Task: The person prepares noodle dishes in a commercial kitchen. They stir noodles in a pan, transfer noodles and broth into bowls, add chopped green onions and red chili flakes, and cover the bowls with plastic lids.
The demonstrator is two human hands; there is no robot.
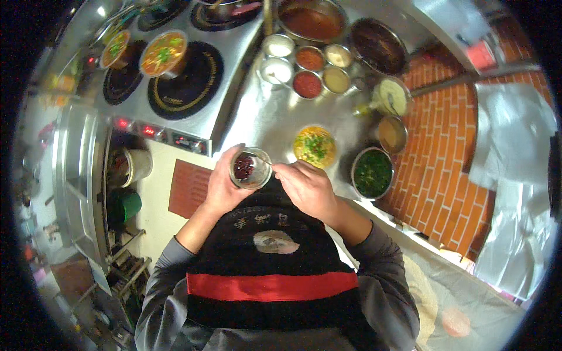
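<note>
My left hand [225, 184] is wrapped around a glass jar [250, 167] with a dark red, wet-looking content at one side. The fingers of my right hand [307, 186] pinch the handle of a thin utensil [267, 162], likely a spoon, whose other end reaches into the jar. Beyond my right hand, on the steel counter, stands a bowl of yellowish food [315, 147] topped with chopped green herbs. To its right is a round metal container of chopped greens [372, 173].
Several small metal containers of red, white and tan seasonings [307, 84] stand farther back, before a large pot of reddish-brown liquid [311, 19]. At left, bowls of garnished soup [163, 54] sit by round black cooktops [186, 87]. A brick wall [443, 166] borders the right.
</note>
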